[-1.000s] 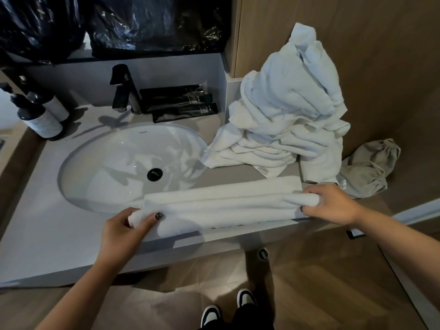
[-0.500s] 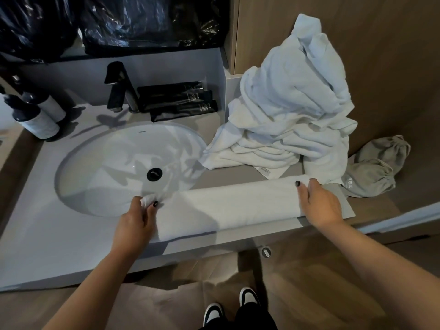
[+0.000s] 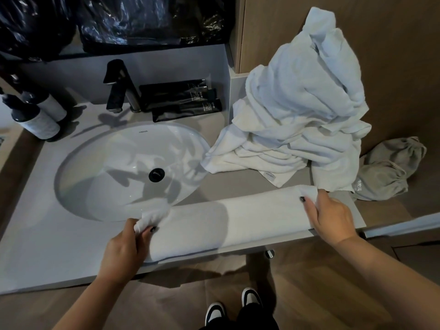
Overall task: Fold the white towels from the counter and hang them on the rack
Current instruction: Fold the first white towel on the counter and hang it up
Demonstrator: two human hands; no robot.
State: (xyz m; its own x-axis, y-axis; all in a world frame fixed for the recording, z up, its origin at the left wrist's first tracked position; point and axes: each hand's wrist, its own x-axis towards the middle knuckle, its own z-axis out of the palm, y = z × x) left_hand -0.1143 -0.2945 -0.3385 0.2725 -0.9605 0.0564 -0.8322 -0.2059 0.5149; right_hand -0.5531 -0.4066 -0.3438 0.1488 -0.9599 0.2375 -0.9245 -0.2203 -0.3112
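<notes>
Since the earlier head-view frames, the folded towel has been laid flat along the counter's front edge, and both hands have shifted to its far corners. The left hand pinches the left corner, lifting a small bunch of cloth; the right hand pinches the right corner just below the pile.

As a judgement, the task is early: one towel is partway folded into a long band, while the heap of unfolded white towels stands behind it against the wall. No rack is in view, so nothing is seen hung.

Writing: small lettering on the sink's rim, a tag on the pile's lowest towel, and print on the dark tubes are all too small to read.
</notes>
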